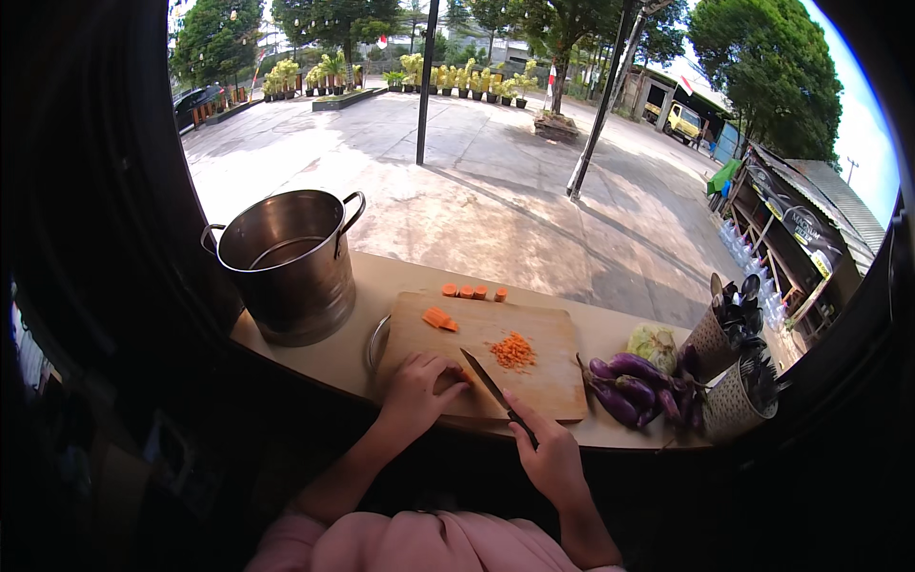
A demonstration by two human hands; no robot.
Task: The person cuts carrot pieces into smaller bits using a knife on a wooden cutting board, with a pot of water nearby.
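Observation:
A wooden cutting board (536, 400) lies before me on the counter. My left hand (422, 390) rests on its left part, fingertips and thumb around a small carrot piece (464, 375) that is mostly hidden. In my right hand (550, 447) is a kitchen knife (485, 375) with a dark handle; its blade slants up and left, just right of that piece. Finely diced carrot (513, 352) is heaped beyond the blade. A few flat carrot slices (438, 319) overlap near the board's far left. Several short carrot chunks (466, 292) stand in a row along the board's far edge.
A large two-handled metal pot (304, 293) stands at left. A curved metal rim (375, 343) shows beside the board. To the right are purple eggplants (632, 390), a pale cabbage (652, 344) and two patterned utensil holders (736, 407) (708, 347). Beyond the counter (386, 275) lies a paved yard.

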